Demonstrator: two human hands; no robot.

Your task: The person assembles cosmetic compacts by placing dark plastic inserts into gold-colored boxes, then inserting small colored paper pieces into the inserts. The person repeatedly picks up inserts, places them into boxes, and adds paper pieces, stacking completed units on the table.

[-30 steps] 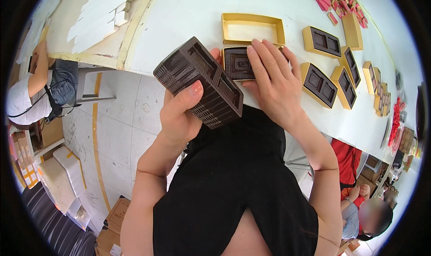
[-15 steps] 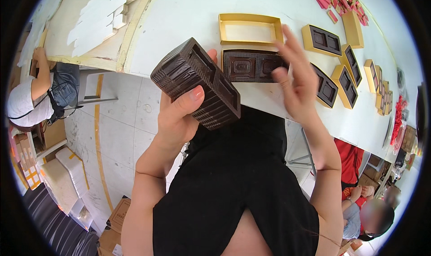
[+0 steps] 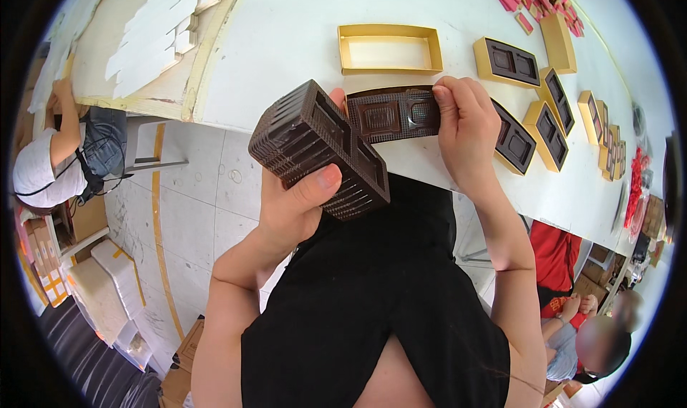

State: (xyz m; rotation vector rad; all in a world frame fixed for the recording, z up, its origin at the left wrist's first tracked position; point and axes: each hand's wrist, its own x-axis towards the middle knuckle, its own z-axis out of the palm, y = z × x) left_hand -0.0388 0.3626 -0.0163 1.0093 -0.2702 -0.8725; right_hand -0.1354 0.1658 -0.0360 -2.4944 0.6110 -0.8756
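My left hand [image 3: 299, 200] is wrapped round a thick stack of nested dark brown plastic trays [image 3: 325, 150], tilted above the table's near edge. Beside the stack is a single brown tray [image 3: 392, 114] with square moulded hollows. My right hand [image 3: 466, 122] pinches this tray's right end between thumb and fingers. A sliver of gold shows by its left end, but whether it lies fully inside a box cannot be made out. Just beyond stands an open gold box [image 3: 390, 71] without a tray.
Gold boxes with brown trays [image 3: 507, 63] stand to the right, with more in a row farther off. Red pieces [image 3: 533, 0] are heaped at the far right. Flat white card [image 3: 154, 39] lies at the left. One person [image 3: 54, 147] is at the left, others at the lower right.
My right hand, open and blurred before, has closed on the single tray's right end. That tray is now slightly tilted. The stack in my left hand has shifted slightly right and down.
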